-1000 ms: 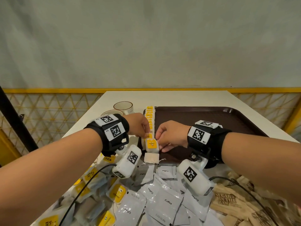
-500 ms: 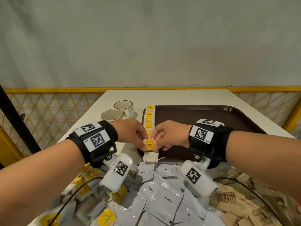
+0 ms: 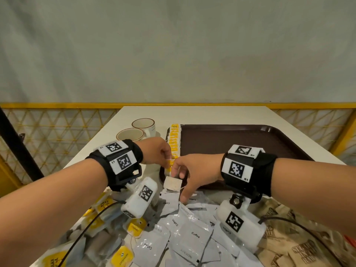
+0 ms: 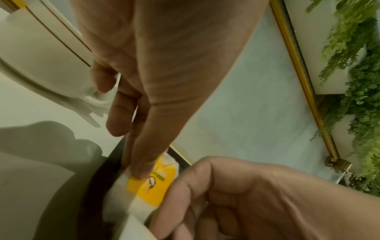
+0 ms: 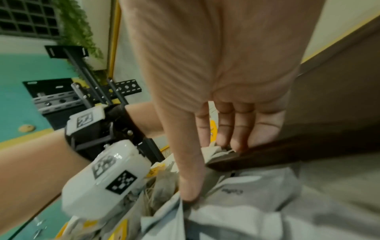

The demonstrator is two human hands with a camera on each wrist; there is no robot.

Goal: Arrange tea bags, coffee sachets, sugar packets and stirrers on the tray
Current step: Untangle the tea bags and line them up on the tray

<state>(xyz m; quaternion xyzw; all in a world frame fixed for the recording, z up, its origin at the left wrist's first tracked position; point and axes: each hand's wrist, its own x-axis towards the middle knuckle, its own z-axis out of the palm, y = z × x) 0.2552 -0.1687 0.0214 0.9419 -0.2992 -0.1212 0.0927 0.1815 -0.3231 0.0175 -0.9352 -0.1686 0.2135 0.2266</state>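
Cups: two ceramic cups (image 3: 134, 132) sit at far left on the white table (image 3: 192, 114), off the tray and out of my way.

Tea bag pile: loose yellow-tagged tea bags (image 3: 123, 255) are heaped at near left, under my left forearm.

Left hand: my left hand (image 3: 156, 151) is down at the tray's left edge, thumb and fingertips (image 4: 141, 170) pinching the top of a yellow-tagged tea bag (image 4: 152, 185). That grip reads clearly from the left wrist camera.

Tea bag row: a line of tea bags (image 3: 174, 141) runs along the left edge of the tray, overlapping. The one I'm holding sits at its near end, so I judge I'm adding to this row.

Right hand: my right hand (image 3: 194, 170) is right beside the left. Fingers are loosely extended over the tray's front lip, thumb reaching down onto a coffee sachet (image 5: 232, 191). It grips nothing that I can see; a plain tea bag (image 3: 173, 183) lies just under it.

Tray: the brown tray (image 3: 250, 143) is otherwise bare across its middle and right.

Coffee and sugar: white coffee sachets (image 3: 192, 234) are heaped at centre near, brown sugar packets (image 3: 300, 251) at near right, all off the tray. No stirrers are in view.

Next: seat this bag flat against the row's last bag, let go gently so the overlap holds, then go back for another.
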